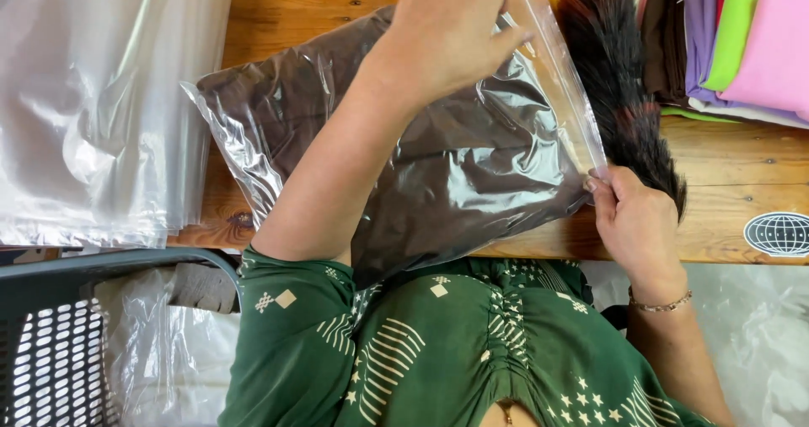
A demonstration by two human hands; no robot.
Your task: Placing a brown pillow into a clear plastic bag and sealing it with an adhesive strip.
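Note:
A clear plastic bag (472,157) with a folded dark brown garment (438,191) inside lies on the wooden table (733,182) against my body. My left hand (447,26) reaches across and grips the bag's open flap at its far top edge. My right hand (636,220) pinches the bag's near right corner between thumb and fingers. A thin bracelet sits on my right wrist.
A stack of empty clear plastic bags (93,107) lies at the left. A dark feather duster (628,90) rests right of the bag. Folded fabrics in purple, green and pink (742,31) are piled at the top right. A grey perforated basket (59,351) stands at the lower left.

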